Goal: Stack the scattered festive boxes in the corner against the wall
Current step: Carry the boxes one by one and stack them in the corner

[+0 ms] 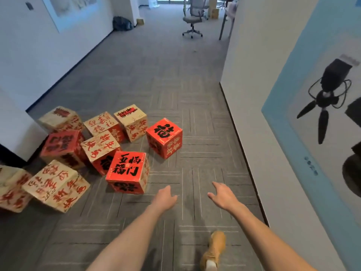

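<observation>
Several festive cube boxes lie scattered on the grey carpet at the left, some red with black characters, some cream with red characters. The nearest red box (pixel 128 172) sits just ahead and left of my left hand (pixel 164 198). Another red box (pixel 164 137) stands apart to the right of the group. A cream box (pixel 56 184) lies tilted at the lower left. Both arms reach forward. My left hand is empty with its fingers slightly apart. My right hand (pixel 223 195) is spread open over bare carpet and touches nothing.
A white wall with a blue poster (pixel 312 114) runs along the right. A white wall corner (pixel 17 132) stands behind the boxes at the left. An office chair (pixel 193 18) and a black bag (pixel 122 23) are far down the corridor. My tan shoe (pixel 214 251) is below.
</observation>
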